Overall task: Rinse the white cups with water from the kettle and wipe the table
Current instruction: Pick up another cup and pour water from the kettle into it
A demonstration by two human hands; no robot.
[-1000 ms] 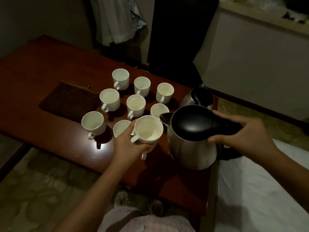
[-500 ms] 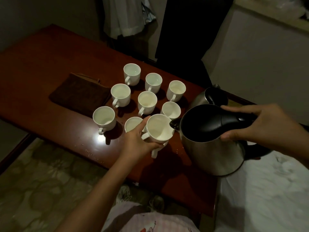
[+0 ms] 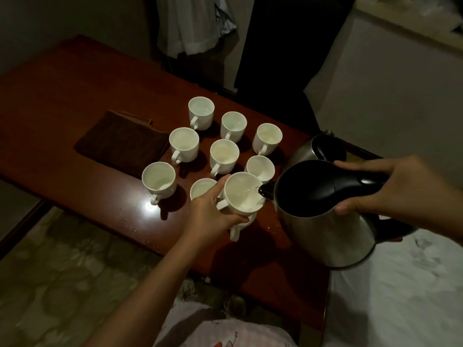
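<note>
Above the near edge of the glossy reddish-brown wooden tabletop (image 3: 75, 91), the left hand (image 3: 210, 216) curls round a smooth white glazed cup (image 3: 244, 192), apparently stacked on another, raised to the spout so the water lands inside. The right hand (image 3: 398, 189) grips the black plastic handle of the rounded brushed-steel kettle (image 3: 323, 221), tipped toward it. Eight more cups stand clustered behind, beside a folded dark-brown cloth (image 3: 120, 141), seemingly kept for wiping.

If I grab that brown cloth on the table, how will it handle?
The brown cloth lies flat and folded, so it is probably floppy and will likely unfold and droop when lifted. It looks thin, so likely light. It seems to lie away from the droplets, so probably dry.
</note>
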